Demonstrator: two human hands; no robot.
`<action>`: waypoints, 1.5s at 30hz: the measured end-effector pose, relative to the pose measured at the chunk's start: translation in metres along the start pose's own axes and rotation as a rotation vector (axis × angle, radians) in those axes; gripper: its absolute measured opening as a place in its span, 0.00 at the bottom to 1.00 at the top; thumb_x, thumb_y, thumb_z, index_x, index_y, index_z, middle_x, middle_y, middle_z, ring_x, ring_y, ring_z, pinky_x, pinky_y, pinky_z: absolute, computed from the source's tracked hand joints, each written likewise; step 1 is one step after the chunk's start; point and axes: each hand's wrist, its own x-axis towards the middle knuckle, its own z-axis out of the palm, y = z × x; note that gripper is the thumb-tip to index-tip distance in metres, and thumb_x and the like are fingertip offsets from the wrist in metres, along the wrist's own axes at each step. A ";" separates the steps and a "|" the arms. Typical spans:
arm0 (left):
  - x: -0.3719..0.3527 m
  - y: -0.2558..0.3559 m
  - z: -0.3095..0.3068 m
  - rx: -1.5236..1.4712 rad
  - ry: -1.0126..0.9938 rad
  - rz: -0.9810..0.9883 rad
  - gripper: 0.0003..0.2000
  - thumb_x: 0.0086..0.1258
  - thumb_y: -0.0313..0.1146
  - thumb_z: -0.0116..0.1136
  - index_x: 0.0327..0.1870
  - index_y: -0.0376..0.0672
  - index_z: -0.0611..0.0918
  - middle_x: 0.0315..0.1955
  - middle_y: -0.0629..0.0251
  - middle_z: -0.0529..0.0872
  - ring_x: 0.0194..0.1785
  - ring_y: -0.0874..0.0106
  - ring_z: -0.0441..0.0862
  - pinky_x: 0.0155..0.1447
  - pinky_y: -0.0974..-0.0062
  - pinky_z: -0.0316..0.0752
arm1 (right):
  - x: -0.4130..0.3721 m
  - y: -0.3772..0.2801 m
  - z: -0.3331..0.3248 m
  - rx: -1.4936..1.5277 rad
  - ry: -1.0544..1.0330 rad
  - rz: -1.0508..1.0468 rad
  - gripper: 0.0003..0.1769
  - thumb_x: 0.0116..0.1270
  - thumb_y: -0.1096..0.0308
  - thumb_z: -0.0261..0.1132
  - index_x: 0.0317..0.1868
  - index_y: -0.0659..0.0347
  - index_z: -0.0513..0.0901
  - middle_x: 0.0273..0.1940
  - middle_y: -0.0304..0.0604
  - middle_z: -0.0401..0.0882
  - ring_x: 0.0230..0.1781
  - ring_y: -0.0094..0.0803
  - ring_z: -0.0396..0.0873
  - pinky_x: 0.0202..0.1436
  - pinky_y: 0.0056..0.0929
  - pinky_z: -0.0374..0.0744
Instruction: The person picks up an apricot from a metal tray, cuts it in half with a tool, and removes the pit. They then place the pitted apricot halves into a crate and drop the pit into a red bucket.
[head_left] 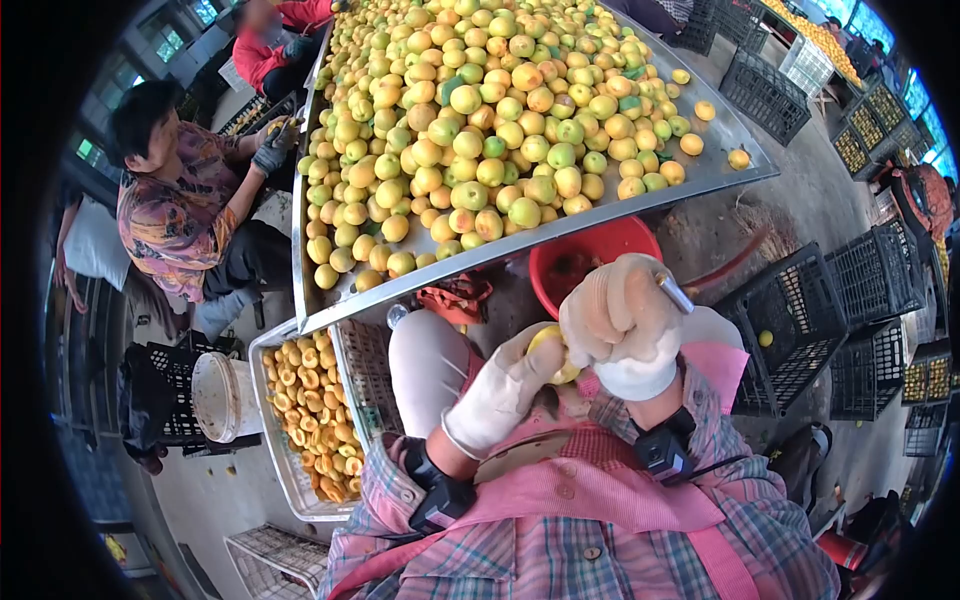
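Observation:
My left hand, in a pale glove, has its fingers pressed around a yellow fruit above my lap. Against that fruit, on its right, is my right hand, also gloved, its fingers curled round a small tool with a metallic end. The tool's working end is hidden by the hand. Just beyond my hands stands a red basin. A large heap of yellow-green fruit lies on the metal table. Left of my knees, a white crate holds halved fruit.
A person in a patterned shirt works at the table's left side, with another in red behind. A white bucket stands left of the crate. Black crates are stacked on the right. An empty-looking pale crate sits lower left.

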 end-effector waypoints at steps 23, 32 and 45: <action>0.020 -0.058 -0.016 0.416 -0.298 0.340 0.35 0.51 0.30 0.64 0.65 0.37 0.68 0.56 0.51 0.79 0.58 0.57 0.79 0.61 0.66 0.73 | -0.010 -0.004 0.018 -0.587 -0.518 -0.143 0.12 0.56 0.75 0.69 0.19 0.62 0.76 0.18 0.41 0.72 0.17 0.35 0.73 0.19 0.28 0.69; -0.003 0.004 0.007 0.004 -0.058 -0.014 0.24 0.70 0.50 0.57 0.56 0.39 0.75 0.46 0.61 0.82 0.47 0.68 0.81 0.50 0.73 0.76 | -0.021 0.011 -0.001 -0.272 -0.154 -0.091 0.25 0.75 0.51 0.54 0.22 0.57 0.69 0.18 0.38 0.69 0.14 0.32 0.68 0.20 0.33 0.67; 0.015 -0.012 -0.041 0.877 0.590 0.789 0.12 0.76 0.36 0.45 0.43 0.37 0.78 0.36 0.51 0.82 0.37 0.56 0.83 0.41 0.65 0.78 | -0.005 0.075 0.002 -0.522 0.336 0.243 0.18 0.75 0.59 0.55 0.58 0.62 0.75 0.36 0.35 0.81 0.21 0.17 0.75 0.19 0.18 0.71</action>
